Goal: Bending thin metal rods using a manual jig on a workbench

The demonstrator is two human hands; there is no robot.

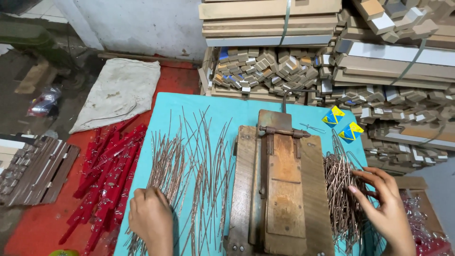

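My left hand [150, 219] rests fingers-down on a spread of long thin metal wires [189, 166] lying on the turquoise table [246, 111]. It seems to pinch a few of them, though the grip is hidden. My right hand [386, 206] has its fingers spread on a heap of bent, hairpin-shaped wires [342, 194] at the table's right side. Between the hands stands a wooden jig [279, 189] with a hinged metal bar [283, 131] across its top.
Red plastic pieces [110, 178] lie piled on the red floor to the left, beside a whitish sack [118, 92]. Stacks of wooden blocks and boards [332, 52] rise behind the table. Two small blue-and-yellow boxes [342, 124] sit at the back right.
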